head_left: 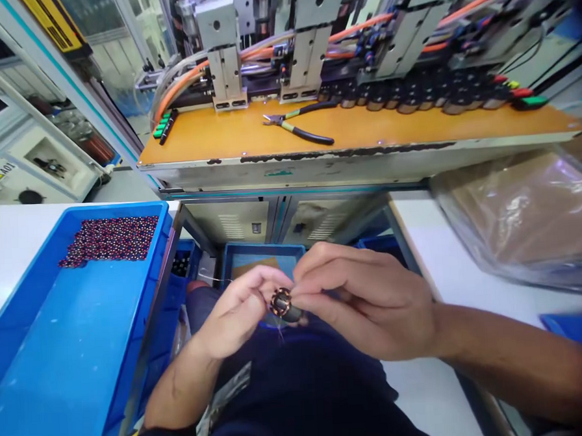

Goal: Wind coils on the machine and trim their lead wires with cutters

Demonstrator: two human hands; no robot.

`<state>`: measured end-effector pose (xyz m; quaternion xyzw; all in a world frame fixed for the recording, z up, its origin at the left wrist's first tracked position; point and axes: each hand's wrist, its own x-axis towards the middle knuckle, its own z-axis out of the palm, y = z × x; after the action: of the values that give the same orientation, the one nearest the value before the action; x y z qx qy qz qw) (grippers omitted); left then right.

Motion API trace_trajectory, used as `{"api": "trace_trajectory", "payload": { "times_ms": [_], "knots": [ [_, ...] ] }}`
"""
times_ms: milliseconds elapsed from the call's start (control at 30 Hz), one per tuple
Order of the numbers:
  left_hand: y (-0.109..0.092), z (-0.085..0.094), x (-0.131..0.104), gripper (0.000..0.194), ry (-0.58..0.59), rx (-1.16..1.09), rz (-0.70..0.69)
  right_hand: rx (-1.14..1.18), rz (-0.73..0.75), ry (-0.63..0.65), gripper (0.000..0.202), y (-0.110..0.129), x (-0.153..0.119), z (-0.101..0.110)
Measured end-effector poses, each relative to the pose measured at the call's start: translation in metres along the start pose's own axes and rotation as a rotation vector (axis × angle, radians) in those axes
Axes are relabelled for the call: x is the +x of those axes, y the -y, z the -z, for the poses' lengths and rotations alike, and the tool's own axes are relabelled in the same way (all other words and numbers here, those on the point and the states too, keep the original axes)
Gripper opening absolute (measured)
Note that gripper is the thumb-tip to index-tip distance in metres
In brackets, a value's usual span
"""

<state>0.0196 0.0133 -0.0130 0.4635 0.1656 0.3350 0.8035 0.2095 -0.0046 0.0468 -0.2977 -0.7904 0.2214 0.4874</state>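
A small round part [280,302] with copper windings round its rim and a grey cylindrical body is held up in front of my lap. My left hand [237,308] grips it from the left, thumb and fingers around its side. From the right, my right hand [368,292] pinches with thumb and forefinger at the part's upper right edge. Whatever lies between those two fingertips is too small to make out. Thin wire ends hang below the part.
A blue tray [68,340] with many small parts [114,239] stands at the left. Pliers [298,128] lie on the orange machine ledge [194,142], below metal fixtures and hoses. A plastic-wrapped package [525,219] rests on the right table. Another blue bin [263,249] sits beyond my hands.
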Motion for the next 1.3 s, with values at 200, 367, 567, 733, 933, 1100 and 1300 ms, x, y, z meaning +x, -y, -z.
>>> {"api": "trace_trajectory", "payload": {
  "times_ms": [200, 367, 567, 733, 933, 1100, 1300],
  "knots": [
    [0.002, -0.002, 0.002, 0.027, -0.044, -0.005, -0.032, -0.046, 0.011, 0.004, 0.017, 0.002, 0.002, 0.003],
    [0.003, -0.006, 0.005, 0.025, -0.156, 0.067, -0.256, -0.024, -0.079, -0.134, 0.016, 0.002, 0.0, -0.005],
    [-0.003, -0.013, 0.009, 0.037, -0.245, 0.191, -0.503, -0.001, -0.108, -0.226, 0.016, -0.002, -0.005, -0.015],
    [-0.001, -0.011, 0.009, 0.031, -0.336, 0.317, -0.584, 0.056, -0.214, -0.314, 0.014, 0.002, -0.007, -0.022],
    [0.0, -0.006, 0.009, 0.027, -0.302, 0.332, -0.579, 0.506, -0.582, -0.223, 0.017, 0.006, -0.013, -0.026],
    [0.003, -0.002, 0.012, 0.029, -0.24, 0.24, -0.578, 0.821, -0.811, -0.113, 0.028, -0.001, -0.018, -0.029],
    [0.003, -0.002, 0.012, 0.031, -0.184, 0.219, -0.592, 1.035, -0.864, 0.018, 0.032, -0.01, -0.02, -0.034]
  ]
}}
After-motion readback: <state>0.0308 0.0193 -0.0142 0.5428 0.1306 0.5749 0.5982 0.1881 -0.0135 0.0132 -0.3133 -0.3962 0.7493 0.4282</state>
